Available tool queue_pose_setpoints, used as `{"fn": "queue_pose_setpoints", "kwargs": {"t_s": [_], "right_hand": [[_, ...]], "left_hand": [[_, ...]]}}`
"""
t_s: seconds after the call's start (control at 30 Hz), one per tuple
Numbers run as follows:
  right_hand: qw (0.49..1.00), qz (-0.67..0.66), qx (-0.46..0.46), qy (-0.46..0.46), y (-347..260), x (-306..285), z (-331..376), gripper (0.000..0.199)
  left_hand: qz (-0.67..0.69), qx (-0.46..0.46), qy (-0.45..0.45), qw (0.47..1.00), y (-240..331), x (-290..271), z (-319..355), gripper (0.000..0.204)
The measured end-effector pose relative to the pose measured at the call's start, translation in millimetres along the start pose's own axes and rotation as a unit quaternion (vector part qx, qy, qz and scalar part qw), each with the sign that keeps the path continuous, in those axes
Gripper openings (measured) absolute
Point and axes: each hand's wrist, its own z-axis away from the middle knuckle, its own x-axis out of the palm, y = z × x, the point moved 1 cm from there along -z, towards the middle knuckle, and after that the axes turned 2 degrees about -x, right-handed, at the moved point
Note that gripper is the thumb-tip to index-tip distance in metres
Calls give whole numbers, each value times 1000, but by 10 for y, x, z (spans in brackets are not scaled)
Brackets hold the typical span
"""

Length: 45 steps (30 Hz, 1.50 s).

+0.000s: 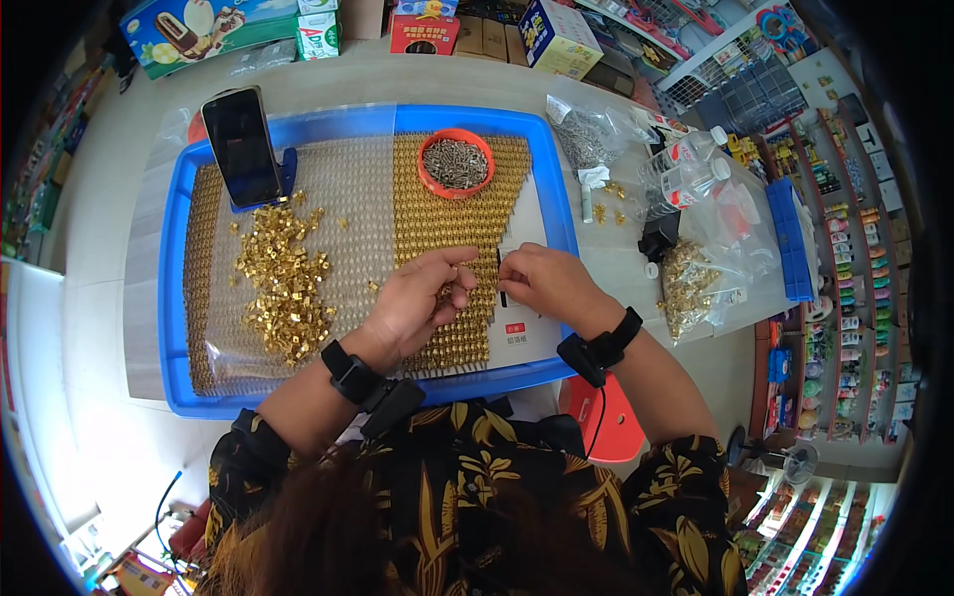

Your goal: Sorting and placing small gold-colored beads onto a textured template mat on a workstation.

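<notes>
My left hand is turned palm up over the tray, its fingers curled loosely around a few small gold metal pieces. Beside it, my right hand pinches at the right edge of the packed gold rows; whatever its fingertips hold is hidden. These rows lie in a blue tray, on a white printed sheet. Clear plastic sheeting covers the left part of the rows, with a heap of loose gold pieces on it. Toward the back, an orange bowl holds small silver metal pins.
A phone stands in a blue holder at the tray's back left. Right of the tray are a bag of silver pieces, clear bottles, a bag of gold pieces and a blue basket. Boxes line the back.
</notes>
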Motion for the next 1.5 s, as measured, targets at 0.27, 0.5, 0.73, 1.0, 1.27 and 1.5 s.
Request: {"fn": "queue_pose_setpoints", "kwargs": {"t_s": [0.27,0.5,0.73,1.0,1.27,1.5], "right_hand": [[1000,12,2,-15,2,-25,14,14],[1000,8,-9,-4,-23,-32,23,13],[997,47,47,50,173,-317,-25,9],[984,177,-13,-20,171,-270,-192,10],[968,224,-23,-114,119,-81,-271,16],[996,-66,41,-34,-148,-346,-145,11]], "left_hand": [[-6,9,10,1000,-31,-10,-37,21],[-13,9,-3,1000,-55,-26,-29,20],[-8,11,-6,1000,-14,12,-31,17],[-9,16,9,1000,2,-17,-100,14],[-114,100,-38,988,-156,-139,-4,22],[-63,93,-22,993,-127,-68,-49,21]]}}
